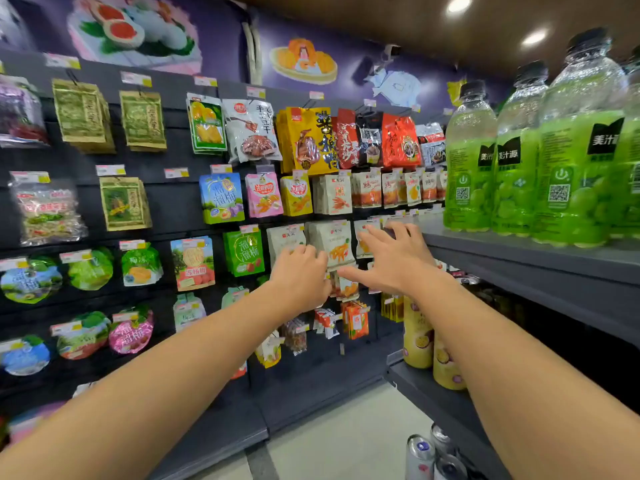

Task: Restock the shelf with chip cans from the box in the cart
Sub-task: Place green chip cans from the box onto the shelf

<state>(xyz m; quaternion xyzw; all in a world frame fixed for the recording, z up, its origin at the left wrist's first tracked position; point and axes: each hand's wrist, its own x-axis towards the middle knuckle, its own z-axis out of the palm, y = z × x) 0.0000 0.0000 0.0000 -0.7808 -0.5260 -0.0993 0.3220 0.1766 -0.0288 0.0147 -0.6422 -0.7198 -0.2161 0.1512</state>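
No chip cans, box or cart show. Both hands are empty beside the green bottles (540, 161): left hand (301, 275) curled, right hand (391, 259) spread wide. Cans are likely light and stiff; grip the middle.

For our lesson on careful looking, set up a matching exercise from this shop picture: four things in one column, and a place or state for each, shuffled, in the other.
Column A
1. green drink bottles
2. yellow bottles
3. left hand
4. right hand

Column B
a. fingers spread open
b. top shelf on the right
c. fingers curled, seen from the back
d. lower shelf on the right

Pairs: 1-b, 2-d, 3-c, 4-a
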